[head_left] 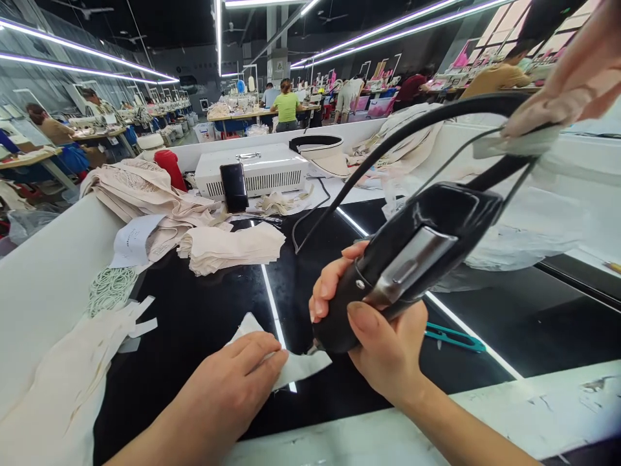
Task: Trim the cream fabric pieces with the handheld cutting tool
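We look down a long workroom where people sit and stand among sewing machines. In front of us, white walls edge a glossy black tabletop (184, 330), with a heap of cream cloth (121, 184) at the far left and a white vented box (257, 181) at the back. A thick black cord (369, 168) arches over the surface toward a blurred pale shape we cannot make out.

Our right hand (388, 353) is wrapped firmly around a black handheld tool (417, 239), thumb near its metal lever. Our left hand (242, 378) lies over a small white cloth piece (305, 369) on the tabletop; its undersides are hidden, so we cannot tell whether it pinches the cloth or only presses. The cloth extends from under those fingers to just beneath the tool's narrow tip (313, 349); turquoise snips (456, 338) lie right of the tool.

The hazards, as we judge them: a bulky tool tilted in one hand could wander off the cloth's edge, a tug from the cord could jerk it, slick glass could let the cloth skid, and fingers this near the tip could be nicked or burned.
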The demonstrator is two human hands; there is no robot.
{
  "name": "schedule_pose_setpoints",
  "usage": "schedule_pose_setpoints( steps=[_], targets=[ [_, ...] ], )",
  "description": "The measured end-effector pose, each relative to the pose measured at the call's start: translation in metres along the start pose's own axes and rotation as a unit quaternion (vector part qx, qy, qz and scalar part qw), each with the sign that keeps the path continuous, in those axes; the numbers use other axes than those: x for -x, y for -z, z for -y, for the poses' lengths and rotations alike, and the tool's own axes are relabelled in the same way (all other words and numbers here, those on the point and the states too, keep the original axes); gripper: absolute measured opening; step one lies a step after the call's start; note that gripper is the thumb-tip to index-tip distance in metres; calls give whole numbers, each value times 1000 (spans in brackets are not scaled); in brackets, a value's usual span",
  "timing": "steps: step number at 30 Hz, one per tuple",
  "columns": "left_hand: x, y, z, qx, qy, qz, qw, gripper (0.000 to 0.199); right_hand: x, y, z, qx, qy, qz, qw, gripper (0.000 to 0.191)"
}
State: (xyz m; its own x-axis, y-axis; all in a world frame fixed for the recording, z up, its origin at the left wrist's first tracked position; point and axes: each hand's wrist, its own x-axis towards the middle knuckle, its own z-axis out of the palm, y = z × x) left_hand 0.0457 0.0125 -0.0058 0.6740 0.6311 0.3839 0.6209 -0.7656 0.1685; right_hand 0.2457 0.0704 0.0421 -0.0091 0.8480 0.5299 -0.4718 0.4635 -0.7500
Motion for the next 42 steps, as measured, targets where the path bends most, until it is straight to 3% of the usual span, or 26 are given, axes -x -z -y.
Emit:
schedule_pose_setpoints(
  steps=[6,18,26,30,37,42],
  targets=[
    [-9,-6,-13,22,21,29,999,25,7,5,6,18,-7,-8,1000,43],
    [2,-12,-10,38,18,-2,999,25,3,-7,8,19,-35,-22,999,48],
    [6,-17,-11,58,35,26,997,27,3,-17,-1,14,-38,0,999,49],
    [6,-15,-11,62,42,31,997,28,5,-15,-3,41,-48,-13,998,43],
    [5,-10,-10,48,58,31,997,35,3,-21,-9,-23,-23,11,999,41],
    [4,-9,-12,58,77,41,995,35,4,-21,-10,9,-34,7,999,32]
  ],
)
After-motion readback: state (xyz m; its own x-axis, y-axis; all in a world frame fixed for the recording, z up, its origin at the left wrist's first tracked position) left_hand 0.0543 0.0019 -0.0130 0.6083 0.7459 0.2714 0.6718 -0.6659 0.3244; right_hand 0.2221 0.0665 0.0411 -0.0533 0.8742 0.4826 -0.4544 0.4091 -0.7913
